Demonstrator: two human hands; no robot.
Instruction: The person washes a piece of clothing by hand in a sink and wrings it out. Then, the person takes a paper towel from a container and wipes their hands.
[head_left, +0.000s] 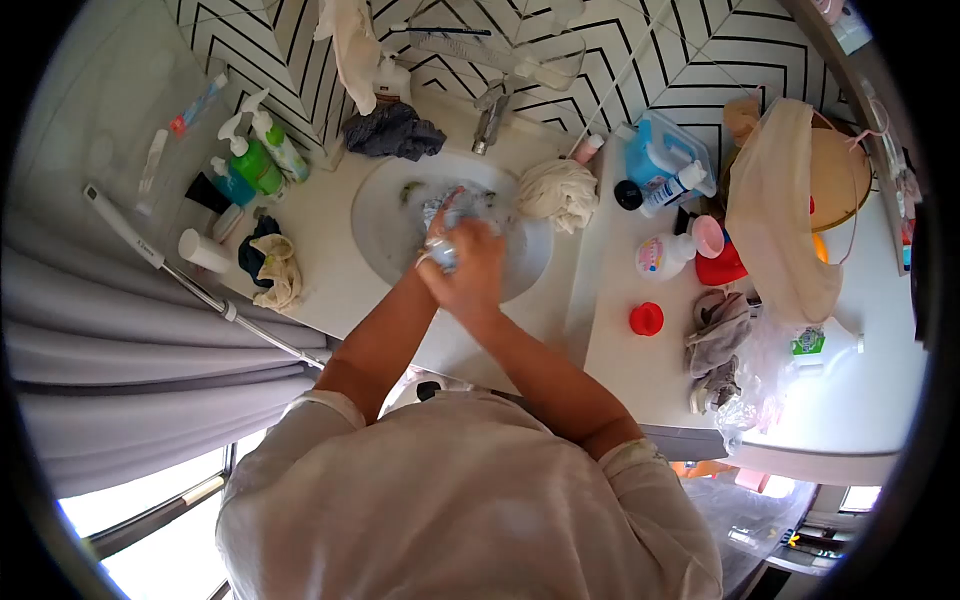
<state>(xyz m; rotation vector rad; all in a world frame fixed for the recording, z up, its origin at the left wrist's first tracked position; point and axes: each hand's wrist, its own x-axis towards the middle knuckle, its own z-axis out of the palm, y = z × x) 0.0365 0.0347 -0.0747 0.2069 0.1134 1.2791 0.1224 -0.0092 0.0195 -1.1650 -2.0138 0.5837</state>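
Over the round sink [372, 240], both of my hands are together on a wet light grey cloth [455, 207]. My right hand [473, 268] is closed, its fingers wrapped round the bunched cloth. Mostly hidden by the cloth and the right hand, my left hand [428, 277] grips the same cloth from the left side. Murky, sudsy water lies in the basin below them. The metal faucet [490, 120] stands behind the hands. A dark wet cloth [393, 131] lies on the back left rim and a bunched cream cloth [560, 194] on the right rim.
Pump bottles [258, 165], a white cup [203, 250] and crumpled small garments [270, 262] line the left counter. To the right are a white bottle [664, 256], a red cap [646, 319], a blue container [662, 150], greyish socks [718, 330] and a hanging cream cloth [775, 210].
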